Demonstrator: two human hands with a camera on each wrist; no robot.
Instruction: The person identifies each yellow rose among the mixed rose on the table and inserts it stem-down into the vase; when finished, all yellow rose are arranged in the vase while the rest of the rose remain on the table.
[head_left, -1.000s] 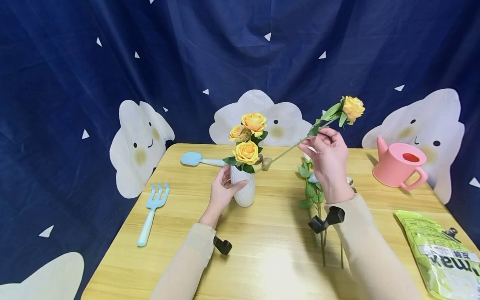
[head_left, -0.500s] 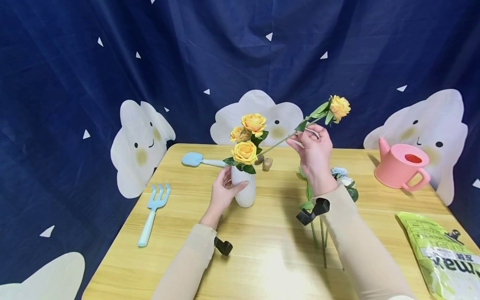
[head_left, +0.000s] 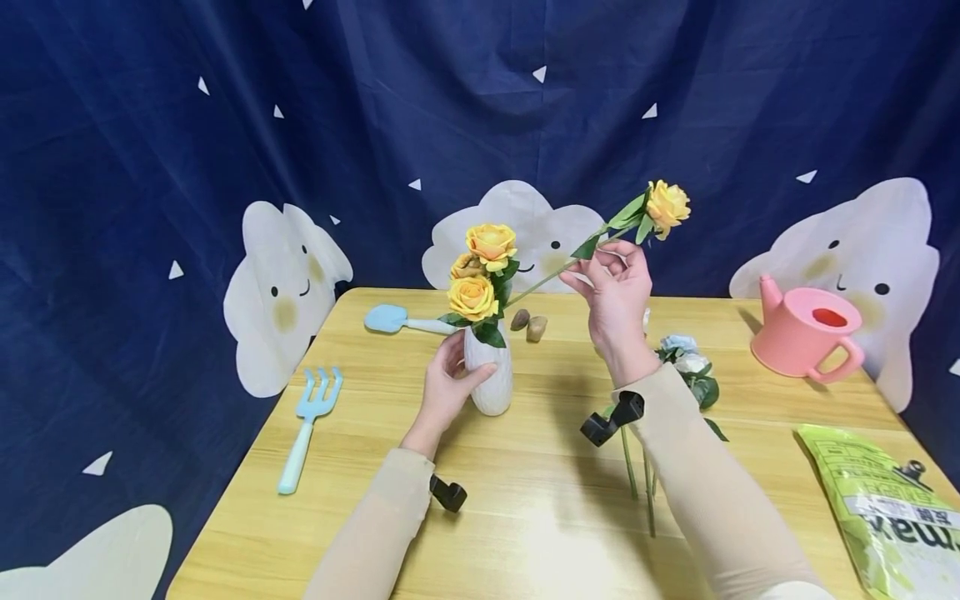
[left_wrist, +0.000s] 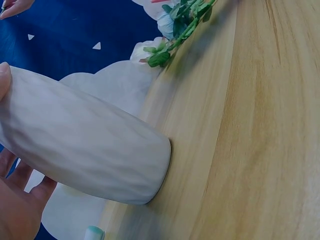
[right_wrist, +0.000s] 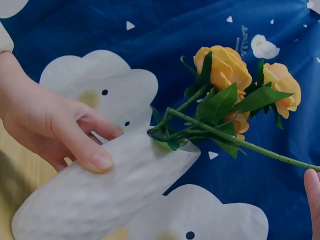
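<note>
Feeding a long-stemmed yellow rose (head_left: 667, 207) into a ribbed white vase (head_left: 488, 377)

Curled round the vase's matte, faceted body, the left hand (head_left: 444, 387) grips it upright on the pale wood-grain table (head_left: 525, 500), thumb pressed on the near side. The right hand (head_left: 617, 303) pinches the rose's thin green stem between thumb and fingertips, holding the ruffled bloom high and to the right while the stem slants down to the vase mouth, where three more yellow roses (head_left: 480, 271) with glossy dark leaves stand. White roses (head_left: 686, 360) lie flat on the table beside the right forearm. A smooth pink plastic watering can (head_left: 802, 329) stands at far right, a crinkled green bag (head_left: 885, 508) near it. A pale blue hand fork (head_left: 307, 427) and trowel (head_left: 397, 320) lie left; two rounded pebbles (head_left: 528, 323) sit behind the vase.
</note>
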